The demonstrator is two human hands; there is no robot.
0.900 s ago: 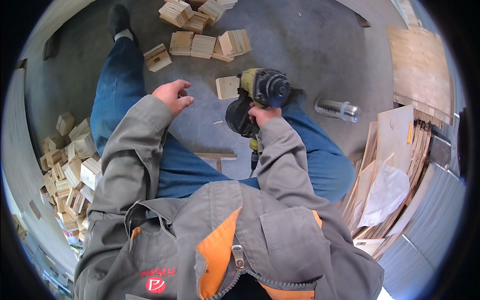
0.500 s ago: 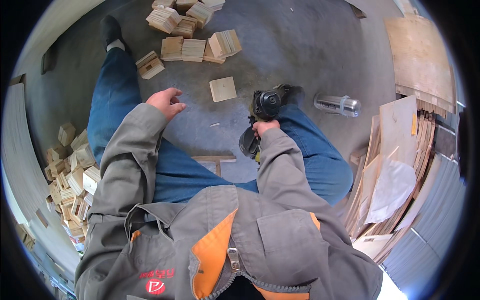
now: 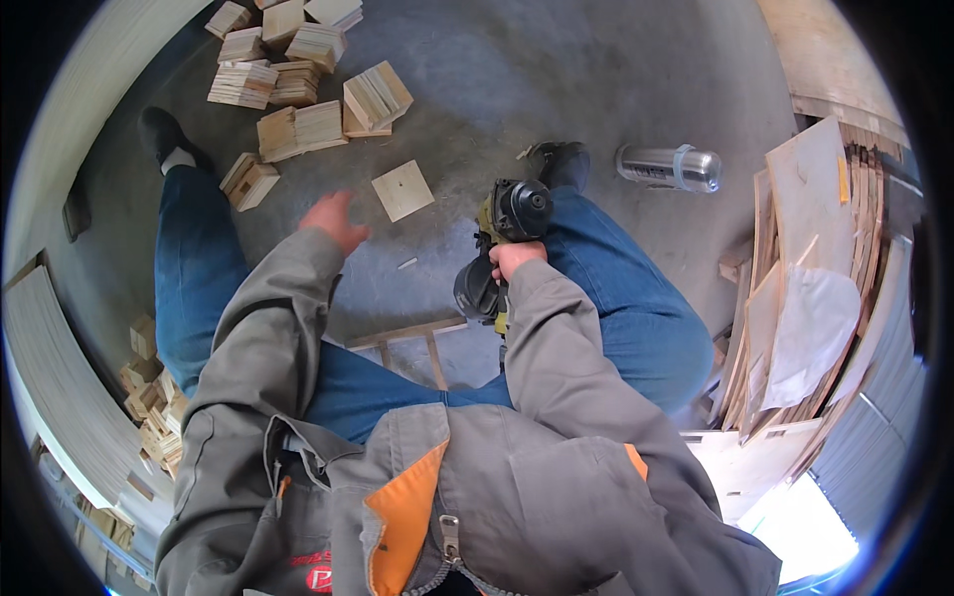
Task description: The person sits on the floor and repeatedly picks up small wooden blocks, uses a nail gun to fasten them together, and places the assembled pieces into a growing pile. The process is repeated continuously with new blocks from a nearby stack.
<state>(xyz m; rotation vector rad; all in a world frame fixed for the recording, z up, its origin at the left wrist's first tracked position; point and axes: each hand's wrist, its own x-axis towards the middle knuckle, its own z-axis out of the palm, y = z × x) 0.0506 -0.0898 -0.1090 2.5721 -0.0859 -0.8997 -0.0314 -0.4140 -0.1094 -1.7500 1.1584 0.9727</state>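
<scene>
My right hand (image 3: 517, 259) is wrapped round the handle of a black and yellow-green coil nail gun (image 3: 521, 210), which stands out over the floor by my right leg. Its round black magazine hangs to the left of the handle. Over the floor to the left, my left hand (image 3: 338, 221) is empty, a little blurred, with its fingers apart. The closest thing to it is a single square wooden block (image 3: 403, 191), lying flat just beyond and to its right. Another block (image 3: 248, 183) rests by my left foot.
Stacked plywood blocks (image 3: 295, 84) stand on the floor ahead. More blocks (image 3: 154, 402) are heaped at the left. A steel flask (image 3: 669, 168) lies on its side past my right knee. Leaning boards (image 3: 795, 209) line the right. Between my legs is a wooden frame (image 3: 427, 343).
The whole view has shifted, so the blocks ahead sit farther left and lower. My left hand has shifted slightly nearer to me. The nail gun stays in my right hand.
</scene>
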